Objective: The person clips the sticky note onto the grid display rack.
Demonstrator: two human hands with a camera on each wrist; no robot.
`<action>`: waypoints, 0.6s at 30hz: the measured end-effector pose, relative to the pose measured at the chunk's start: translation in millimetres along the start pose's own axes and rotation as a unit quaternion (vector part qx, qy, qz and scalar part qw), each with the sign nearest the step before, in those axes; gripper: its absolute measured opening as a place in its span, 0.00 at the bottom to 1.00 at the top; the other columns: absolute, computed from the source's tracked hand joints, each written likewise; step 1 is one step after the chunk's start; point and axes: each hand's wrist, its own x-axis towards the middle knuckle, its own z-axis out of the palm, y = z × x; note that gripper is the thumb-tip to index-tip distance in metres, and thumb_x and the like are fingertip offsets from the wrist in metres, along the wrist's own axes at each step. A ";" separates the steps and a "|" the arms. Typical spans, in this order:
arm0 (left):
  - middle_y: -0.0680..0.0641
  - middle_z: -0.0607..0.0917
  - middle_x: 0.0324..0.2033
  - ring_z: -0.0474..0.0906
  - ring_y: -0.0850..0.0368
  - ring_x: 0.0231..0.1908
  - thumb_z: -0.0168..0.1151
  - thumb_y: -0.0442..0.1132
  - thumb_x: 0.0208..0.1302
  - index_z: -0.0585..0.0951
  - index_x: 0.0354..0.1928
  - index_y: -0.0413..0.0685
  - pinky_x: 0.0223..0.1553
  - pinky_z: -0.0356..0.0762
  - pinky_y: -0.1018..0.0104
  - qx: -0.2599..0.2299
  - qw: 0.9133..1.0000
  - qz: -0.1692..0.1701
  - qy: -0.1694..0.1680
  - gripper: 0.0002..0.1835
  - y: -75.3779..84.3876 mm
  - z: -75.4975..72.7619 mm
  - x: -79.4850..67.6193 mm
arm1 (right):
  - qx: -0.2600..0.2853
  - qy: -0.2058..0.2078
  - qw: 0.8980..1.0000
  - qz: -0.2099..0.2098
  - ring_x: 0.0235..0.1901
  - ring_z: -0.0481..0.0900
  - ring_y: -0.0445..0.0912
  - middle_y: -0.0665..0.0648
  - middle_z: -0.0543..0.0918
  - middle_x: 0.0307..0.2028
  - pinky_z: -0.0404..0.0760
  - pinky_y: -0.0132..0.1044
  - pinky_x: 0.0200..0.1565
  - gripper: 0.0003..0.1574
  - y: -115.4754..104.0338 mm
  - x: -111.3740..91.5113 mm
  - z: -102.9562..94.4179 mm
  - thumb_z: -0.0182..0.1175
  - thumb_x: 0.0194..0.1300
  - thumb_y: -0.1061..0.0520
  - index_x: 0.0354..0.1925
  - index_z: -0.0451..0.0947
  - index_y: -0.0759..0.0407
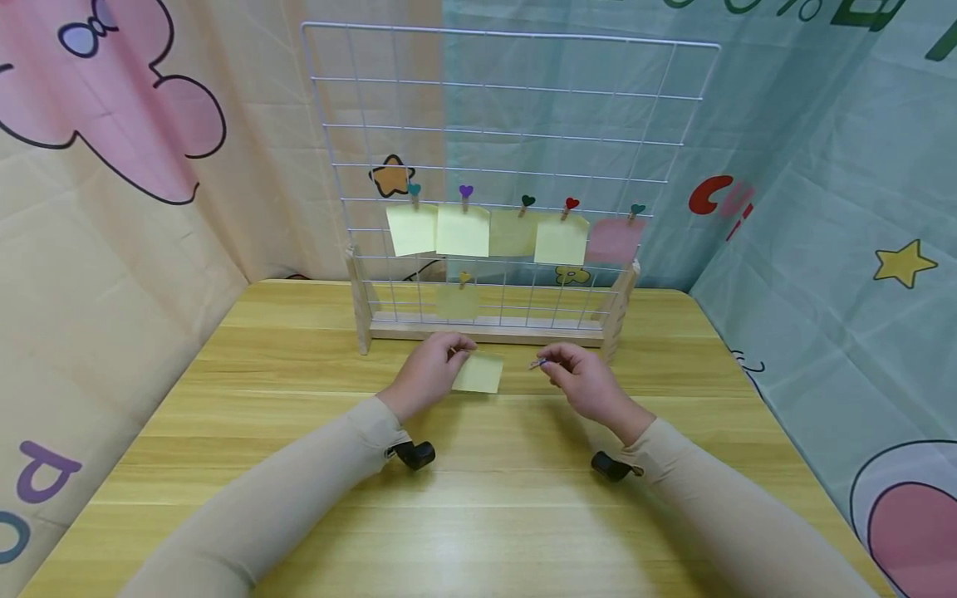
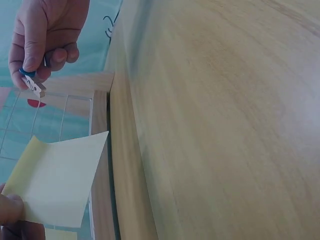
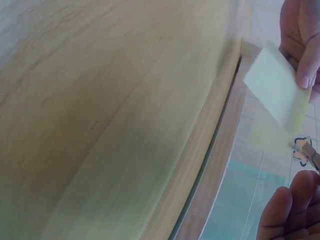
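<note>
My left hand [image 1: 432, 374] pinches a pale yellow sticky note [image 1: 480, 374] by one edge, above the table in front of the wire grid rack [image 1: 488, 335]. To its right, my right hand [image 1: 591, 386] holds a small wooden clothespin [image 2: 37, 86] between thumb and fingers; its blue end shows in the left wrist view. Note and clothespin are apart. On the rack, a row of several notes hangs from heart-topped clothespins, yellow ones [image 1: 463, 232] and a pink one [image 1: 615, 242] at the right end. Lower down hangs another yellow note [image 1: 458, 303] under a yellow-topped clothespin [image 1: 464, 279].
The rack's wooden base, with upright side pieces [image 1: 619, 309], stands near the back edge of the wooden table [image 1: 478, 515]. Printed curtains [image 1: 822, 274] enclose the table at the back and sides. A black wrist camera [image 1: 415, 454] hangs below the left cuff, another [image 1: 611, 467] below the right.
</note>
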 end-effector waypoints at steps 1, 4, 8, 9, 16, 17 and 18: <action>0.46 0.86 0.53 0.81 0.52 0.50 0.56 0.37 0.81 0.85 0.57 0.45 0.54 0.82 0.53 -0.003 1.000 0.000 0.002 0.12 0.0 0.6 1.9 | 0.000 0.004 1.000 -0.002 0.36 0.78 0.47 0.70 0.84 0.44 0.79 0.31 0.36 0.11 -0.4 0.6 0.1 0.58 0.79 0.61 0.53 0.83 0.64; 0.47 0.86 0.50 0.81 0.53 0.46 0.56 0.37 0.81 0.84 0.57 0.45 0.51 0.83 0.56 -0.021 1.000 -0.007 0.008 0.12 0.9 2.5 7.3 | -0.003 0.020 1.000 -0.005 0.34 0.77 0.45 0.68 0.85 0.43 0.78 0.31 0.34 0.11 -0.8 3.1 -0.5 0.58 0.79 0.60 0.53 0.84 0.63; 0.47 0.86 0.47 0.79 0.53 0.44 0.58 0.38 0.80 0.83 0.55 0.47 0.48 0.82 0.59 -0.047 0.998 -0.023 0.020 0.09 2.7 4.3 14.7 | -0.009 0.037 0.999 -0.004 0.30 0.74 0.45 0.64 0.85 0.39 0.73 0.32 0.29 0.12 -2.9 8.1 -2.3 0.59 0.79 0.59 0.52 0.85 0.62; 0.47 0.85 0.46 0.79 0.53 0.43 0.59 0.38 0.80 0.83 0.54 0.47 0.47 0.82 0.59 -0.053 0.998 -0.026 0.023 0.09 3.2 4.5 16.7 | -0.010 0.038 0.999 -0.004 0.29 0.73 0.45 0.63 0.84 0.37 0.72 0.32 0.28 0.12 -3.2 9.6 -2.8 0.59 0.79 0.59 0.52 0.85 0.62; 0.48 0.86 0.45 0.80 0.53 0.42 0.61 0.39 0.79 0.81 0.48 0.48 0.45 0.81 0.59 -0.078 0.996 -0.032 0.043 0.04 3.3 6.2 30.2 | -0.007 0.057 0.998 -0.010 0.31 0.74 0.46 0.59 0.85 0.36 0.73 0.33 0.29 0.13 -6.9 21.5 -5.2 0.60 0.79 0.58 0.54 0.86 0.62; 0.48 0.86 0.45 0.81 0.53 0.43 0.61 0.40 0.79 0.81 0.48 0.49 0.46 0.82 0.59 -0.079 0.995 -0.032 0.046 0.04 3.2 6.4 32.0 | -0.006 0.059 0.998 -0.011 0.31 0.74 0.47 0.59 0.84 0.35 0.73 0.33 0.30 0.13 -7.4 23.2 -5.4 0.60 0.79 0.58 0.54 0.86 0.62; 0.48 0.86 0.45 0.81 0.53 0.43 0.61 0.40 0.79 0.81 0.48 0.49 0.46 0.82 0.59 -0.078 0.995 -0.032 0.047 0.04 2.9 6.8 33.7 | -0.006 0.062 0.998 -0.012 0.31 0.74 0.48 0.59 0.84 0.35 0.73 0.33 0.30 0.13 -7.5 24.9 -5.5 0.60 0.79 0.58 0.54 0.86 0.61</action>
